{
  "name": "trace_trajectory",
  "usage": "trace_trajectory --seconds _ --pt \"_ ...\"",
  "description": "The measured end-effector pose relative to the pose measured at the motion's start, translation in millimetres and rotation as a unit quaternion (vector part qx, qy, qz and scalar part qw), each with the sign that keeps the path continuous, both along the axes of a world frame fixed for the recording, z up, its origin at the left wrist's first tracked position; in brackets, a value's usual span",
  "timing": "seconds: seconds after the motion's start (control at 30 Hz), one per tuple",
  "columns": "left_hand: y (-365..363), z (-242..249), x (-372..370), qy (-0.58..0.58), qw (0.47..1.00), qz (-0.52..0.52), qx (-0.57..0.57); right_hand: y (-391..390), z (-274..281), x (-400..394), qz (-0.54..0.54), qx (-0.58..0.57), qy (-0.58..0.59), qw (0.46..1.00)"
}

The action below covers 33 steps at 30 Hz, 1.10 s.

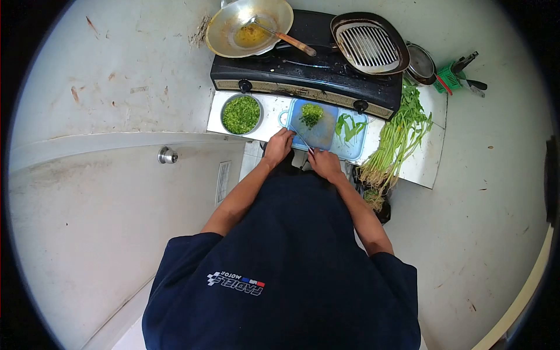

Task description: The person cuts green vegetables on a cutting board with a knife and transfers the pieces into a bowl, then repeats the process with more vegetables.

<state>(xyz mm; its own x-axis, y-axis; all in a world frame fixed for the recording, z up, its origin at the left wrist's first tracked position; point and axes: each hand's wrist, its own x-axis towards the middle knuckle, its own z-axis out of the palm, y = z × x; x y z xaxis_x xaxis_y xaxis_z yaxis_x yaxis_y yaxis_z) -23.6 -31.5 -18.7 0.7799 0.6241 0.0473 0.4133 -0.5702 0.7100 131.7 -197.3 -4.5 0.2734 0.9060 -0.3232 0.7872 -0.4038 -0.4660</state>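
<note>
My right hand (325, 164) grips a knife (302, 139) by its handle at the front edge of the blue cutting board (322, 140). The thin blade slants up and left across the board. Close to the blade's tip is my left hand (279, 146), its fingers drawn together at the board's left side; whatever they hold is too small to name. Chopped greens (311, 115) form a small heap on the board. Several loose green leaves (349, 127) lie toward its right end. A round bowl (241, 114) full of chopped greens stands to the left.
Behind the board is a black gas stove (309, 73). It carries a wok (219, 32) with a wooden-handled ladle (297, 44) and a grill pan (373, 44). Long leafy stalks with roots (396, 140) lie at right, near a lidded pot (421, 63) and a green utensil basket (448, 77).
</note>
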Motion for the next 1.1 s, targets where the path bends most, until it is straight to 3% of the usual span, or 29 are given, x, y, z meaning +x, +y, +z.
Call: trace_trajectory --seconds 0.3,0.6,0.8,1.1 --pt "-1 6 1 -0.006 1.0 -0.004 0.009 19 -11 -7 -0.003 0.061 -0.03 0.998" --pt "4 2 1 0.011 0.999 -0.022 0.024 -4 -1 11 -0.002 -0.03 -0.034 0.999" --pt "9 -6 9 0.012 0.996 -0.057 0.074 12 -3 19 -0.045 0.022 -0.037 0.998" --pt "11 0 11 0.007 0.994 -0.06 0.092 4 3 7 0.004 0.036 -0.014 0.999"
